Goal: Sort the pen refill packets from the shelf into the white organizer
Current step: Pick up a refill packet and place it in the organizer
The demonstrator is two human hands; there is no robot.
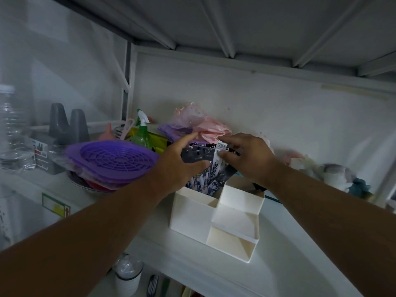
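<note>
A white organizer [192, 213] with stepped compartments stands on the white shelf. Several pen refill packets [211, 179] stand upright in its tall back compartment. My left hand [177, 166] grips the tops of the dark packets [196, 155], thumb in front and fingers behind. My right hand [246, 157] pinches a white-and-black packet [220, 150] between thumb and fingers at the right of the bundle. The lower ends of the packets are hidden inside the compartment.
A stack of purple strainer baskets [111, 159] lies left of the organizer. A green spray bottle [141, 133] and pink and purple plastic bags [201, 125] sit behind it. Soft toys [338, 176] lie at the right. A shelf board runs close overhead.
</note>
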